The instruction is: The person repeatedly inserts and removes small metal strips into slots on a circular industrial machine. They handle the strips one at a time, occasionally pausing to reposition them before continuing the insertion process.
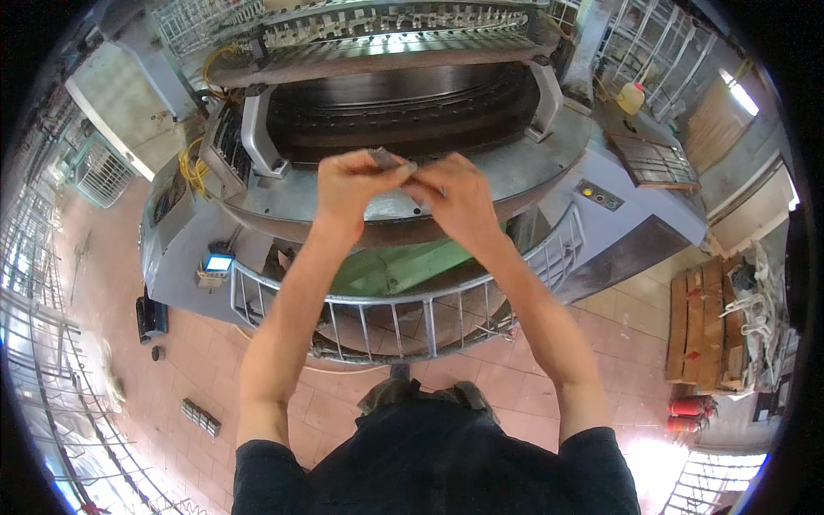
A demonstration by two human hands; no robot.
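Pinching a small, dull-grey piece of thin-looking material [385, 157] between thumb and fingers, the left hand [345, 184] carries it over the near edge of the machine. The right hand [461, 193] has its fingers bent in close against it; blur hides whether they grip too. The piece looks light enough for fingertips alone. Whether it is soft cloth or stiff sheet I cannot tell; if cloth, it would likely fold easily, so holding opposite edges seems best, with little slip on a dry surface. Beneath the hands lies the broad, curved grey metal rim [300, 199], hard and smooth, where a dropped piece could slide. Farther out, nearer the body, curves a silver tubular metal guard rail [378, 300].
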